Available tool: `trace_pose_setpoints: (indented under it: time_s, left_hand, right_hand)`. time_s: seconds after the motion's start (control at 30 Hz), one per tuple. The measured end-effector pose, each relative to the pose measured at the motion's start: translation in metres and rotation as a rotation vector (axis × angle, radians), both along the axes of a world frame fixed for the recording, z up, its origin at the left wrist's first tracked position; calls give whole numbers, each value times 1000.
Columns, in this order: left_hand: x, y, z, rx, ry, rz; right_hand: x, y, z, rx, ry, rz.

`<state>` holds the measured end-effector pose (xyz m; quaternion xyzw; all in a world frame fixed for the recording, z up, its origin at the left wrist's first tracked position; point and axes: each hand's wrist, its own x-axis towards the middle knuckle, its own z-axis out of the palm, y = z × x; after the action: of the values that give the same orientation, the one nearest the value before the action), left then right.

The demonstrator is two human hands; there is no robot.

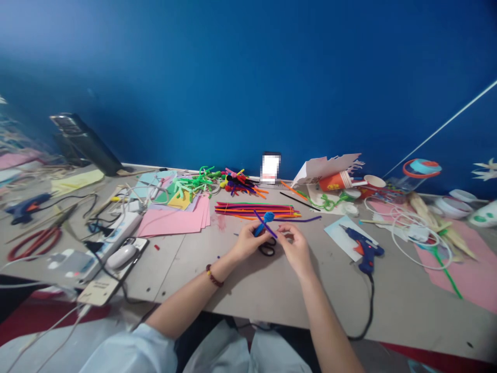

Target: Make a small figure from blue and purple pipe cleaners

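Above the near middle of the table, my left hand (248,242) is closed on a blue pipe cleaner piece (267,217) with a coiled, rounded top. A purple pipe cleaner (262,220) crosses in front of it at a slant. Its lower end is pinched in the fingers of my right hand (294,246). Black-handled scissors (267,248) lie on the table just below and between my hands, their blades partly hidden by my left hand. Behind my hands rests a bundle of straight pipe cleaners (256,209) in red, orange, purple and other colours.
A blue glue gun (365,248) with a black cord lies to the right. Pink paper sheets (171,221), red-handled scissors (37,243), a power strip (112,238) and a phone (101,290) bearing a mouse (121,256) are on the left. A lit phone (271,168) leans against the blue wall.
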<state>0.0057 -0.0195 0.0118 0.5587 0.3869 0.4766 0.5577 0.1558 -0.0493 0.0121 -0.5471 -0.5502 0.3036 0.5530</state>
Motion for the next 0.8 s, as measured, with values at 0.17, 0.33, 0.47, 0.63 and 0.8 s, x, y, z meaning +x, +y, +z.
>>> trace_pose_setpoints:
  time_s: [0.17,0.33,0.47,0.63,0.8]
  left_hand:
    - [-2,1,3,75,88,-44]
    - [-4,0,6,6,7,-176]
    - [-4,-1,8,-55,-48,-274]
    - [-5,-5,15,-126,-80,-351]
    - [-8,-5,15,-112,-69,-355]
  right_hand:
    - [1,1,1,-86,118,47]
    - [3,-1,3,-278,359,170]
    - [4,-3,5,-347,531,293]
    - [0,-4,7,-416,699,351]
    - [1,-4,8,-431,715,317]
